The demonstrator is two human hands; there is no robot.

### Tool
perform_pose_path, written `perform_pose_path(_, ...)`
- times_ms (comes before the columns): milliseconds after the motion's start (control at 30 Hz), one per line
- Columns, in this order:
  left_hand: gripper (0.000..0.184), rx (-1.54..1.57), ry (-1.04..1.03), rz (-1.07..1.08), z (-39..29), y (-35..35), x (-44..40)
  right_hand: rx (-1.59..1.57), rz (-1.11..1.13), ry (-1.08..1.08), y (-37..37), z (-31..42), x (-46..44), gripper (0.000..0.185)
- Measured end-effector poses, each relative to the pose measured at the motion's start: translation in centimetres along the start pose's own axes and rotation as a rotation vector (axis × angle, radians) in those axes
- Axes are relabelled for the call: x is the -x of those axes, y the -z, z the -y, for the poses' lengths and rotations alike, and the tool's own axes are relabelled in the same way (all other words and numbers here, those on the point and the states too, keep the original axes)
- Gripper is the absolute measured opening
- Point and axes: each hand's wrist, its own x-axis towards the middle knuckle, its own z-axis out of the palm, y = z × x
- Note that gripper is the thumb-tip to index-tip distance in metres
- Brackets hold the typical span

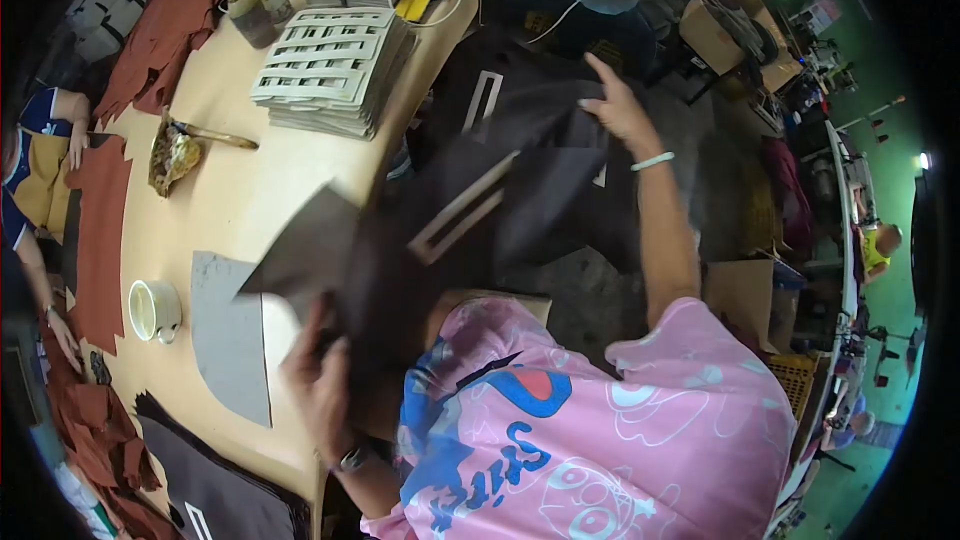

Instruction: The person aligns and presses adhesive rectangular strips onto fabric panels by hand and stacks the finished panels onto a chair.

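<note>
A large dark brown sheet with long slots (pixel 480 205) hangs over the table's edge and the person's lap. My left hand (pixel 322 380), somewhat blurred, grips the near left edge of this sheet, beside its folded-up corner. My right hand (pixel 620 110) is raised at the sheet's far right side, index finger stretched out and the thumb apart, with nothing visibly held. On the table, left of my left hand, lies a grey piece with a curved edge (pixel 225 340). A stack of dark slotted pieces (pixel 225 480) rests at the table's near end.
The pale table (pixel 290 175) bears a stack of cut white pieces (pixel 325 70), bottles (pixel 250 15), a white cup (pixel 154 311) and a brush (pixel 215 135). Across it, a co-worker's hands (pixel 65 340) are near red-brown sheets (pixel 100 230). Cardboard boxes (pixel 712 35) stand at right.
</note>
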Motion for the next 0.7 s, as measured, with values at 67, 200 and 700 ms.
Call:
perform_pose_path(67, 0.045, -0.013, -0.163, 0.142, -0.5, -5.2, -1.8, 0.385, -0.064, 0.063, 3.7, -4.3, -1.4, 0.075)
perform_pose_path(200, 0.043, 0.050, -0.280, 0.315, 2.9, -12.5, -4.8, 0.735, 0.005, -0.218, 7.6, -6.6, -5.6, 0.072)
perform_pose_path(700, 0.064, -0.252, -0.194, 0.100, 9.7, -19.1, -8.8, 0.405, -0.350, 0.187, -5.6, -8.4, -20.7, 0.067)
